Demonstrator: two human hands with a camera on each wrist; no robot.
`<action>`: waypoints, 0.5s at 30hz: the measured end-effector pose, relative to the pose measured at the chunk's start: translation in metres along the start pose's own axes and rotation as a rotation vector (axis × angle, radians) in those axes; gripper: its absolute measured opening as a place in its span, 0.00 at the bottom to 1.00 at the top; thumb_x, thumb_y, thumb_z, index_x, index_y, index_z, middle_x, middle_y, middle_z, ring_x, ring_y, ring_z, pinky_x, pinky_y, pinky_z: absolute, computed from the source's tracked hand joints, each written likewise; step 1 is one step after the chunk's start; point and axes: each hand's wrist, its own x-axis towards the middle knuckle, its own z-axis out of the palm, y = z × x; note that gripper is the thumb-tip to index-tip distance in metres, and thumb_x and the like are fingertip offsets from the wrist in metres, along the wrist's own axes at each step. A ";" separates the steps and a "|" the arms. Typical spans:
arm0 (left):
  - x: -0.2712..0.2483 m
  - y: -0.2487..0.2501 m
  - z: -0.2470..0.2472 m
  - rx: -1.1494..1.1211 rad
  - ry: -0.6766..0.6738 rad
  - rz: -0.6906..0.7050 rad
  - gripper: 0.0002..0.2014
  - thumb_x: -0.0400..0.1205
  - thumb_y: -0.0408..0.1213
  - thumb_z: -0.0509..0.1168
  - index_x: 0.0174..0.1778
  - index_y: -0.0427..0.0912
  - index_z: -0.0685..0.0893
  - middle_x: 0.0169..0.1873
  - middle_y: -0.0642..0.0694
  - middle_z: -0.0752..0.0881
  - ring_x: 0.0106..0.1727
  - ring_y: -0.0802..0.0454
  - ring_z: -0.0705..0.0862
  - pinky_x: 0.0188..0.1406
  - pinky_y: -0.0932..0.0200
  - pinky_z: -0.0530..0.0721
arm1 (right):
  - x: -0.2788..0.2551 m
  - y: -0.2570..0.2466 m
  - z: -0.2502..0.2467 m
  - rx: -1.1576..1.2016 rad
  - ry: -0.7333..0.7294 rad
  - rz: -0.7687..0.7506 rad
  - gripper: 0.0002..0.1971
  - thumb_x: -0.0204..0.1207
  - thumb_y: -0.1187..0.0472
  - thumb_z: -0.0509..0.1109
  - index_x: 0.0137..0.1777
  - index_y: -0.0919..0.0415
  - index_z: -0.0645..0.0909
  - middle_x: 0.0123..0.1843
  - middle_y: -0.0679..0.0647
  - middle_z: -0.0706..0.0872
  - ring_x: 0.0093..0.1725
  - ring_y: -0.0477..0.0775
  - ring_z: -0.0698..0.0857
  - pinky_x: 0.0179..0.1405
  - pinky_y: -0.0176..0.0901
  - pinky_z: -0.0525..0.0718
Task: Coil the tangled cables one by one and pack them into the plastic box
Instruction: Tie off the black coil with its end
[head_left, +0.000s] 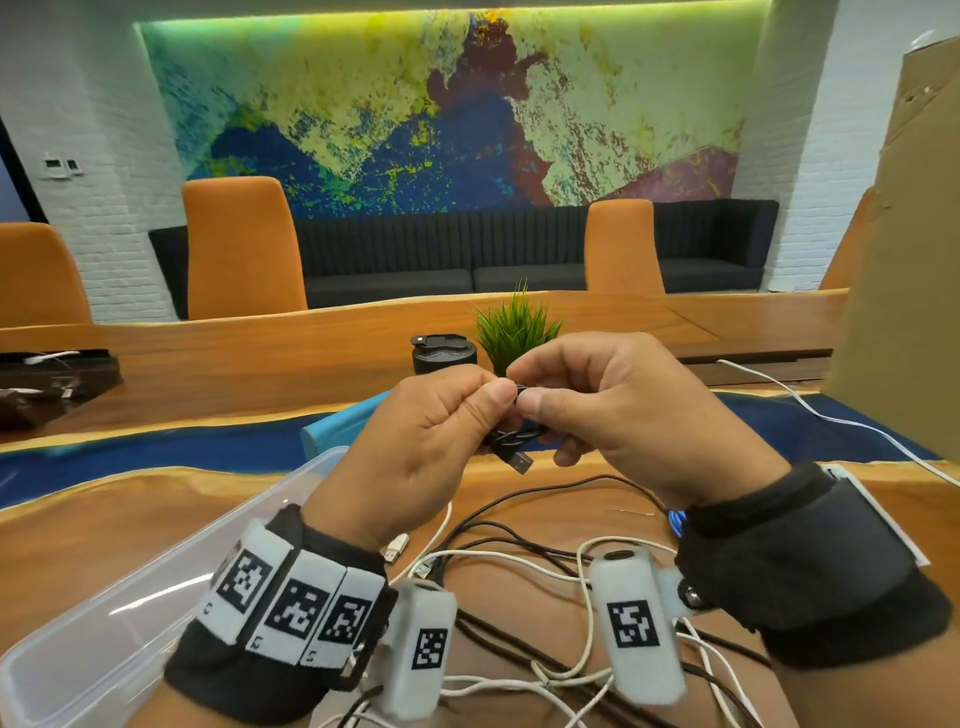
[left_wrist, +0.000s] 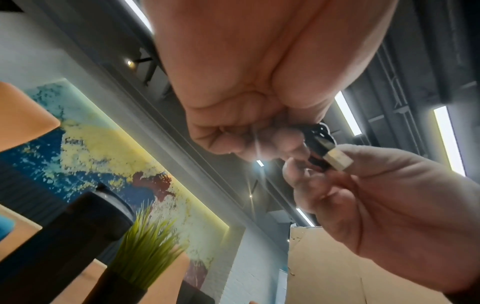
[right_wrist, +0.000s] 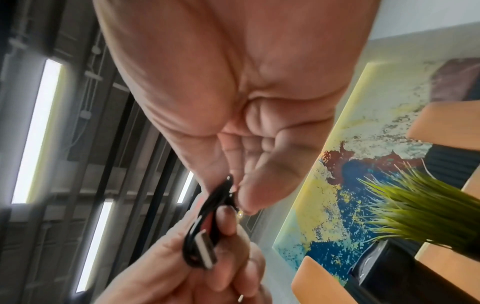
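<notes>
Both hands are raised above the table, close together, around a small coiled black cable. My left hand grips the bundle with curled fingers. My right hand pinches the coil's top between thumb and index finger. The cable's silver USB plug hangs out below the coil, and it also shows in the wrist views. A clear plastic box sits at the lower left, under my left wrist. A tangle of white and black cables lies on the table below the hands.
A black tumbler and a small green plant stand just beyond the hands. A tall cardboard sheet rises at the right. A white cable runs across the blue table strip. A light blue object lies behind the box.
</notes>
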 end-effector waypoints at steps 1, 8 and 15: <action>0.000 0.001 -0.002 0.027 -0.003 0.001 0.17 0.88 0.46 0.59 0.46 0.39 0.88 0.38 0.44 0.89 0.40 0.56 0.87 0.38 0.60 0.86 | -0.001 -0.001 -0.001 0.028 -0.006 0.011 0.08 0.78 0.63 0.73 0.56 0.59 0.87 0.44 0.59 0.90 0.36 0.49 0.87 0.31 0.39 0.87; 0.001 0.008 -0.011 0.124 0.064 -0.069 0.14 0.85 0.50 0.63 0.42 0.47 0.89 0.36 0.48 0.89 0.41 0.54 0.86 0.44 0.48 0.85 | -0.005 0.006 -0.018 -0.177 0.112 0.065 0.05 0.78 0.66 0.73 0.47 0.59 0.90 0.41 0.57 0.91 0.37 0.57 0.90 0.32 0.44 0.91; 0.004 0.015 -0.030 0.090 0.200 -0.044 0.10 0.84 0.50 0.67 0.46 0.48 0.89 0.34 0.55 0.90 0.35 0.63 0.86 0.39 0.57 0.83 | -0.032 0.039 -0.095 -0.359 0.266 0.340 0.04 0.76 0.72 0.73 0.45 0.66 0.89 0.42 0.69 0.90 0.33 0.66 0.88 0.38 0.54 0.90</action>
